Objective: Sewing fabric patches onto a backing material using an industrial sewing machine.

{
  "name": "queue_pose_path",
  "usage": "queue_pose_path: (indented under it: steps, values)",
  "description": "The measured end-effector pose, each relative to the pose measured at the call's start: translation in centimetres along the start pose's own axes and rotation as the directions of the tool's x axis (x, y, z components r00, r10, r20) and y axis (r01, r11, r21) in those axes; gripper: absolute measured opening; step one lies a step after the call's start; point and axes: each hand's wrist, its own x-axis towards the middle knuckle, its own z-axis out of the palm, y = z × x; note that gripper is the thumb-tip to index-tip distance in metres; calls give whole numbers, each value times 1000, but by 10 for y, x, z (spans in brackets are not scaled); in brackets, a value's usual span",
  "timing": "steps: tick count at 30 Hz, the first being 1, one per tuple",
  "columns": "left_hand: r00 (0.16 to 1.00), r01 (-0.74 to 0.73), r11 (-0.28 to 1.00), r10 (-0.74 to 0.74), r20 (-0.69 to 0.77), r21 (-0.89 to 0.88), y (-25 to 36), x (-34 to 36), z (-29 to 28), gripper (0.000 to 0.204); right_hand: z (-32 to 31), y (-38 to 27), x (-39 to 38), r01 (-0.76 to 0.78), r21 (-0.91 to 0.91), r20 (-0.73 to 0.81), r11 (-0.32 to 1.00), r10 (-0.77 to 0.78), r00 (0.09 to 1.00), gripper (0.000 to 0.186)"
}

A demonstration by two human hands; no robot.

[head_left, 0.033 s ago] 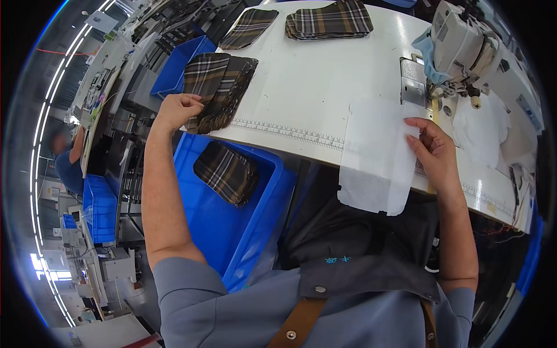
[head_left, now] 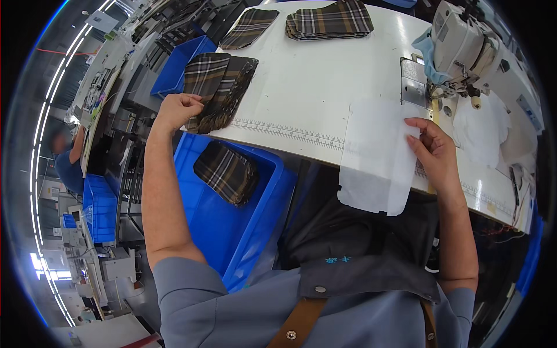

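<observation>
My right hand [head_left: 432, 152] pinches the right edge of a white piece of thin cloth [head_left: 371, 168] between thumb and fingers. That piece lies partly on the white sewing table and hangs over its front edge. At the table's left end, my left hand [head_left: 181, 110] has its fingers closed at the near left edge of a stack of brown plaid fabric pieces [head_left: 223, 81]. The fingertips touch the plaid cloth, and how many layers they pinch is hidden. To the right, beyond my right hand, stands a sewing machine [head_left: 464, 52] with a light blue cloth hanging on it.
Two more plaid stacks lie at the table's far side, one left [head_left: 249, 28] and one nearer the middle [head_left: 329, 21]. Below the table's left edge, a blue bin [head_left: 194, 211] holds a plaid bundle [head_left: 226, 173]. White cloth pieces [head_left: 481, 127] lie beside the machine. A person [head_left: 68, 159] sits far left.
</observation>
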Motion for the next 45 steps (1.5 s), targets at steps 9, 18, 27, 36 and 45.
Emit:
queue_pose_path:
  steps: [9, 18, 27, 36, 45]
  values:
    - [564, -356, 790, 608, -559, 500, 92, -31, 30, 4, -2, -1, 2, -16, -54, -13, 998, 16, 1000, 23]
    - [79, -870, 172, 974, -213, 462, 223, -113, 144, 25, 0, -19, 5, -100, 76, 60, 992, 96, 994, 41]
    - [-64, -955, -13, 984, -164, 295, 233, -161, 224, 8, 4, -13, 2, -23, -87, 62, 996, 28, 998, 37]
    - [546, -821, 571, 792, -273, 17, 230, -117, 194, 38, 9, -7, -3, 30, -109, -7, 994, -31, 999, 25]
    - [769, -637, 697, 604, -211, -329, 229, -92, 205, 53, 12, 3, -3, 99, -7, -18, 995, -99, 995, 22]
